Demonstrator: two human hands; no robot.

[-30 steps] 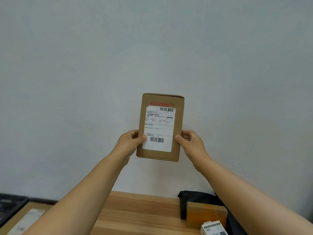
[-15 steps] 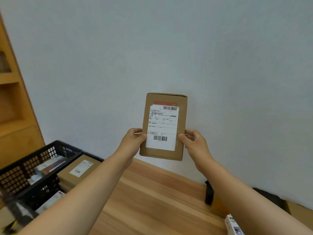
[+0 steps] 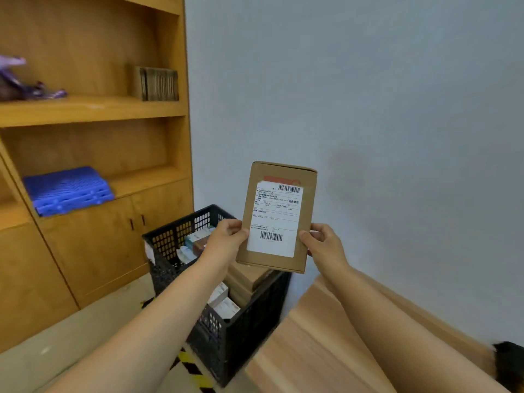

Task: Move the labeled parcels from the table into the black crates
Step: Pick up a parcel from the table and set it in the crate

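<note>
One brown cardboard parcel with white label, upright, gripped by left hand and right hand; one black plastic crate, part-filled, beside the desk edge.

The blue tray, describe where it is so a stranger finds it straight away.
Look at the wooden shelf unit left of the grey wall. On its lower open shelf, above the cupboard doors, lies the blue tray: flat, ribbed plastic, the only blue thing there.

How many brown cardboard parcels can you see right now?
3: one labeled parcel held upright between the left hand and right hand, and two stacked in the black crate below it. More may be hidden.
</note>
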